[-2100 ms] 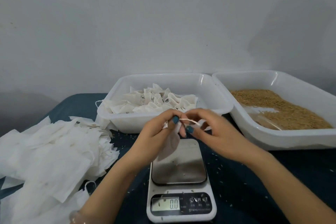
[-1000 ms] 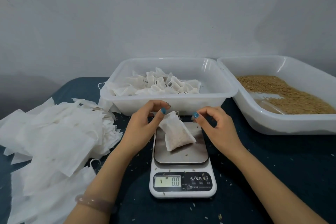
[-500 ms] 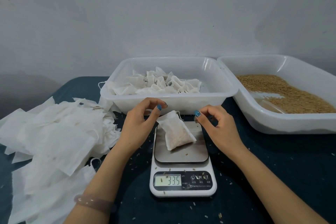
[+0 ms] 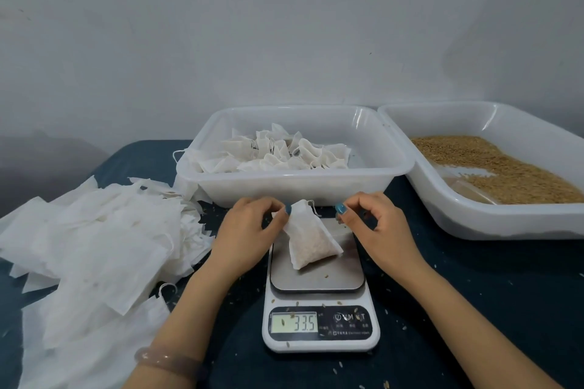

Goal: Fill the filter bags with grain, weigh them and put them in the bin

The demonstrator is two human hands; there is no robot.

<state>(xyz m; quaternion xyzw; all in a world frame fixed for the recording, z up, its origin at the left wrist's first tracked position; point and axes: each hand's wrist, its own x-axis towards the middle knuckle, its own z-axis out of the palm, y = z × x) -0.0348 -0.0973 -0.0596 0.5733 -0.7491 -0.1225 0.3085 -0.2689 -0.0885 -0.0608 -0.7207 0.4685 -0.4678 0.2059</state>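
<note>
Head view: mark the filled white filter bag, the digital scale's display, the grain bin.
Filled white filter bag (image 4: 311,246): head view, bulging middle.
White digital scale's display (image 4: 304,322): head view, lit digits.
White plastic grain bin (image 4: 489,223): head view, front wall.

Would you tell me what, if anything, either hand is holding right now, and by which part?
The left hand pinches the filled filter bag by its gathered top corner; the right hand holds nothing.
</note>
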